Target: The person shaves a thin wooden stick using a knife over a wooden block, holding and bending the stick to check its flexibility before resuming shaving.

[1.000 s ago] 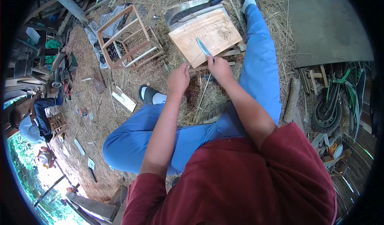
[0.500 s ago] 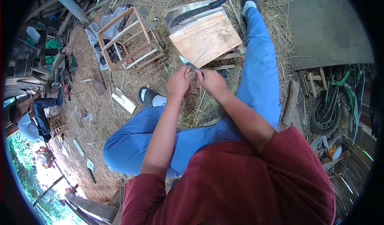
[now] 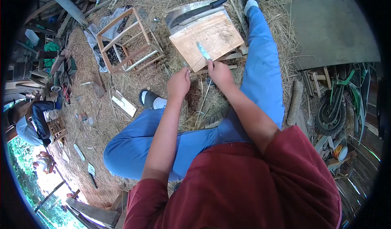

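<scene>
My right hand (image 3: 221, 75) is closed round the handle of a knife (image 3: 203, 50). Its pale, shiny blade points up and left, over the wooden board (image 3: 218, 35). Just left of it, my left hand (image 3: 179, 83) is closed by the board's lower left corner, its fingers pinching something too small to make out. A large machete (image 3: 196, 14) with a black handle lies along the far edge of the board, on a grey flat sheet (image 3: 173, 18).
Left of the board stands a slatted wooden frame (image 3: 124, 39). A white-faced wood piece (image 3: 124, 103) lies on the straw-strewn ground. At far left a person (image 3: 30, 125) sits. To the right are a large grey panel (image 3: 334, 29) and a wheel (image 3: 330, 115).
My right hand has moved right with the knife, whose blade has swung up over the board, away from my left hand. My left hand has shifted only slightly.
</scene>
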`<action>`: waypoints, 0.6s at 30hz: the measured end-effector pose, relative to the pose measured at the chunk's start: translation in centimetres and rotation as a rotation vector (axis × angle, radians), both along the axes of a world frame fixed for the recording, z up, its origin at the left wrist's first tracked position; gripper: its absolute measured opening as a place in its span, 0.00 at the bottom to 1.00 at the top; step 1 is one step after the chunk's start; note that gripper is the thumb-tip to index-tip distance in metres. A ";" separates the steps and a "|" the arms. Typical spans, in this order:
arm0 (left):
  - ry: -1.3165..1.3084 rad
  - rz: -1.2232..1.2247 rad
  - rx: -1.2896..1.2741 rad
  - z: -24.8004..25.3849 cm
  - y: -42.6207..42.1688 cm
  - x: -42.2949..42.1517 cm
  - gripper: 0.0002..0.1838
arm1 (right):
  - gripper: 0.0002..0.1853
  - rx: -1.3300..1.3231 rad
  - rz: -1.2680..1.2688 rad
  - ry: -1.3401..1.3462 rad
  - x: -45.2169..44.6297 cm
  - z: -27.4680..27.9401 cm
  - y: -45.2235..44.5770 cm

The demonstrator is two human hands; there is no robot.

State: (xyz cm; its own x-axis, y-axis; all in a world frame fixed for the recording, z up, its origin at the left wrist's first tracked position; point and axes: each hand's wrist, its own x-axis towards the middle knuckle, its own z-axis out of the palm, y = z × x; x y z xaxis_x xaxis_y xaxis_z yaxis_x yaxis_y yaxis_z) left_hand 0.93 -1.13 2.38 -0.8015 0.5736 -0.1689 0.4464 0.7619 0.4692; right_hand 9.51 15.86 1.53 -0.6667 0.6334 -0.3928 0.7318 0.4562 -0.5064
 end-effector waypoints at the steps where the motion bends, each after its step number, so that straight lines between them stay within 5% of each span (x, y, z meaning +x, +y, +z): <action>1: -0.001 0.002 0.026 -0.1 -0.1 0.0 0.11 | 0.31 0.005 0.011 0.016 0.1 0.2 -0.4; 9: -0.013 0.012 -0.002 0.5 0.2 -0.1 0.11 | 0.27 0.008 0.061 0.164 1.0 -0.6 -2.3; 11: -0.037 0.030 0.033 0.9 0.3 0.0 0.10 | 0.23 0.069 0.180 0.475 1.3 -2.8 -3.0; 18: -0.050 0.035 0.065 0.6 0.2 -0.1 0.10 | 0.23 0.033 0.316 0.120 1.2 -0.6 -2.6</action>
State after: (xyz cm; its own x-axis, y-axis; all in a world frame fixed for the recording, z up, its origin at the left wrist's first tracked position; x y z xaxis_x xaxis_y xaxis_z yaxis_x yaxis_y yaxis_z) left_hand 0.83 -0.89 2.95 -0.8127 0.5566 -0.1727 0.3951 0.7441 0.5388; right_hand 10.70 13.25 0.92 -0.8723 0.3994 -0.2820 0.4876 0.6684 -0.5617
